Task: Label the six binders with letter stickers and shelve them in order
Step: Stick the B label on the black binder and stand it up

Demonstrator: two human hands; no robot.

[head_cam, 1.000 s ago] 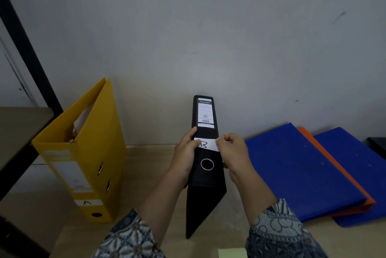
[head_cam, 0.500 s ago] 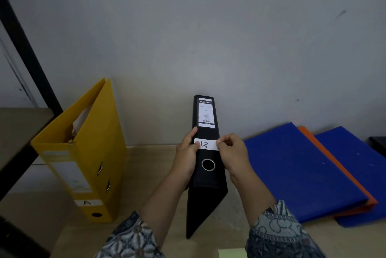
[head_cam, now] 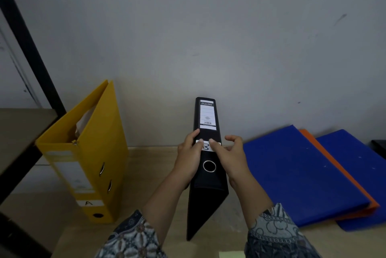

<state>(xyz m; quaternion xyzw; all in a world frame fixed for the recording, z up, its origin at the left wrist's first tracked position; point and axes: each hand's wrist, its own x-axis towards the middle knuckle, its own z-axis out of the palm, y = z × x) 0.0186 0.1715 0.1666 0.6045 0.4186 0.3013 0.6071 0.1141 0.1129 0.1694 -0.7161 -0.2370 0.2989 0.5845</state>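
Right hand (head_cam: 231, 155) has let go of its pinch and spread its fingers, one fingertip now pressing the B sticker (head_cam: 207, 146) onto the black binder (head_cam: 208, 182).

Left hand (head_cam: 189, 153) clamps the spine's left edge, thumb on the sticker's other end, so the hands sit close together with paper flat between them. Binder two is being labelled, I'd say. Next comes a firm rub outward so no corner lifts off that smooth, slick spine, then standing it by the others. It lies spine-up, wedge-shaped, on the pale wooden table (head_cam: 150, 174) against the wall. To the left, the glossy yellow binder (head_cam: 94, 142) stands upright, gaping open, A sticker (head_cam: 88, 203) low on its spine. To the right, two blue binders (head_cam: 302, 174) and an orange binder (head_cam: 308, 135) lie flat, overlapping, unlabelled as far as I can see. The shelf (head_cam: 18, 128) waits far left.
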